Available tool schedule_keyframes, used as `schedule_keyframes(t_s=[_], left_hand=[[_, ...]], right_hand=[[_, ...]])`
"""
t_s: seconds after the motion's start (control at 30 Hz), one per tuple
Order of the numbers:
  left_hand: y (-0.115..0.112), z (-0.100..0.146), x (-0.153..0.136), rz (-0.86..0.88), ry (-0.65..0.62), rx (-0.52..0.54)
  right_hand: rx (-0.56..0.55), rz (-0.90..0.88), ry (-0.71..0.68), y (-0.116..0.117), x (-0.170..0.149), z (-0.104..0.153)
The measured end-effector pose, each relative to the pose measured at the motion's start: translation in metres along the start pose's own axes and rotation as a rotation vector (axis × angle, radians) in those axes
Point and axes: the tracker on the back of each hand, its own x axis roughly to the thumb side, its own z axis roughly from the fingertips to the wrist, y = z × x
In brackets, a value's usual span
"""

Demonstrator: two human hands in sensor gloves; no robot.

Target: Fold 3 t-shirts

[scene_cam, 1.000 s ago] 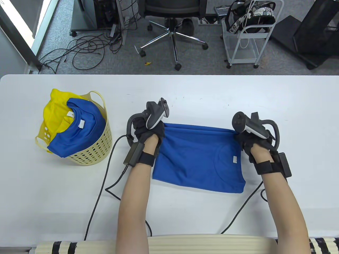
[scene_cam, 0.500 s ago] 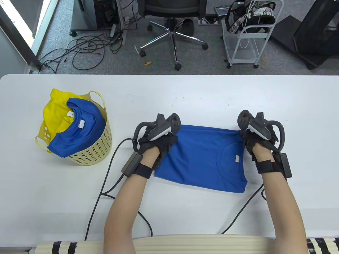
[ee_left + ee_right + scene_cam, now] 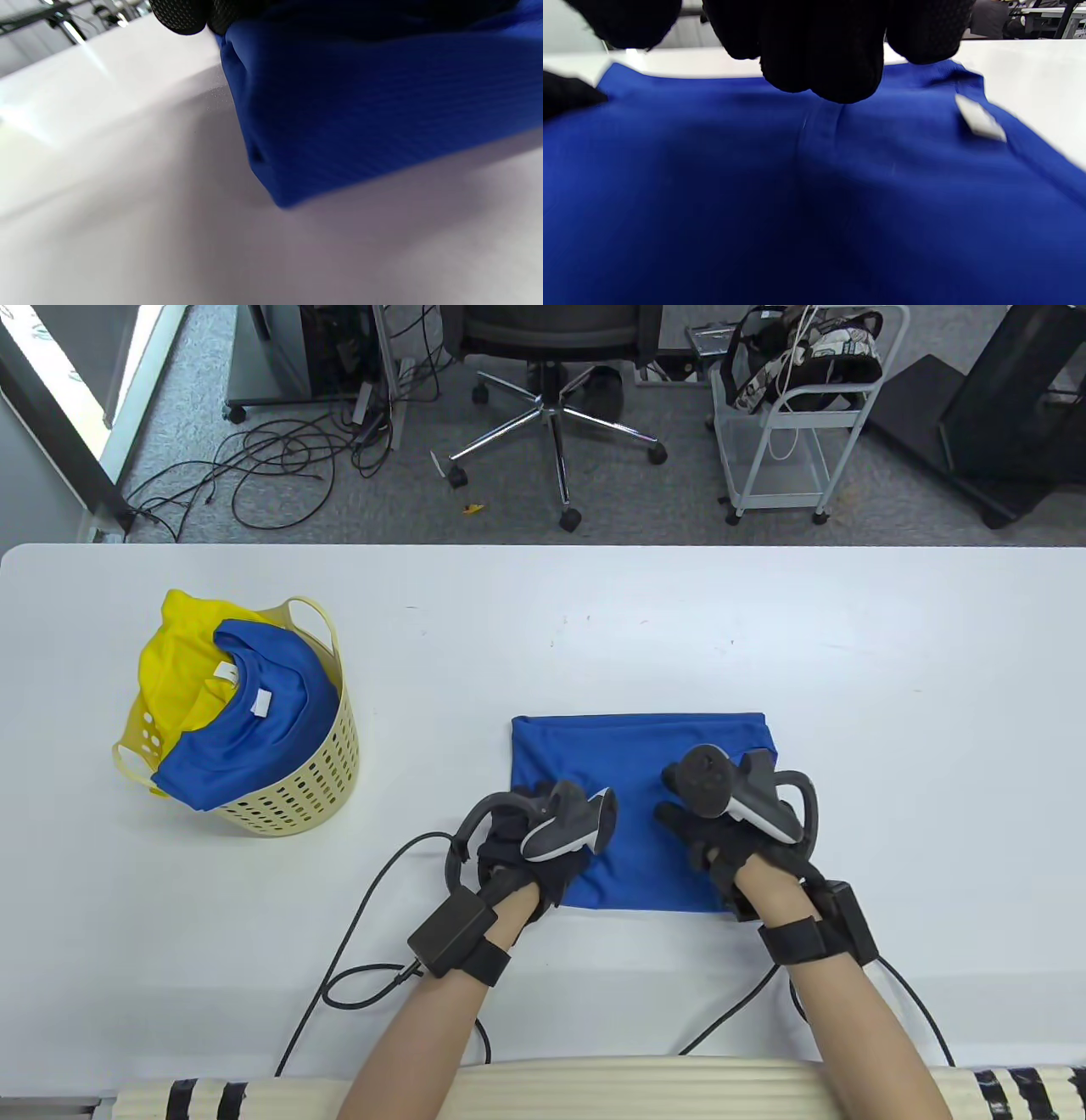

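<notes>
The table view looks straight down from high above the white table (image 3: 764,645), taking in its full width and the floor beyond its far edge. The left wrist view sits very low near the table's surface, close against the folded blue t-shirt (image 3: 382,106) (blurred). The right wrist view looks across the same shirt toward the far edge.

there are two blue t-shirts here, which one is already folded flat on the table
The blue t-shirt under both hands, a neat rectangle on the table. The other blue t-shirt is draped over the yellow one in the basket.
</notes>
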Motion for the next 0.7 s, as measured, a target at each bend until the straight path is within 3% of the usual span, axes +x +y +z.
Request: schedule_keyframes(t_s=[0.07,0.13,0.23,0.37,0.5,0.7], left_hand=[[0.000,0.007,0.008,-0.044,0.054,0.030],[0.000,0.013,0.012,-0.063,0.086,-0.004],[0.001,0.017,0.010,-0.054,0.064,0.014],[0.004,0.026,-0.013,0.125,0.035,0.098],[0.008,0.033,-0.045,0.191,0.119,0.181],[-0.001,0.026,-0.073,0.277,0.176,0.161]], right_hand=[[0.056,0.029,0.008,0.013,0.008,-0.003],[0.092,0.007,-0.011,0.025,0.013,-0.004],[0.035,0.031,-0.003,0.030,0.016,-0.001],[0.068,0.150,0.008,0.036,0.015,-0.003],[0.081,0.179,0.046,0.031,0.002,-0.006],[-0.002,0.109,0.029,0.025,-0.042,-0.009]])
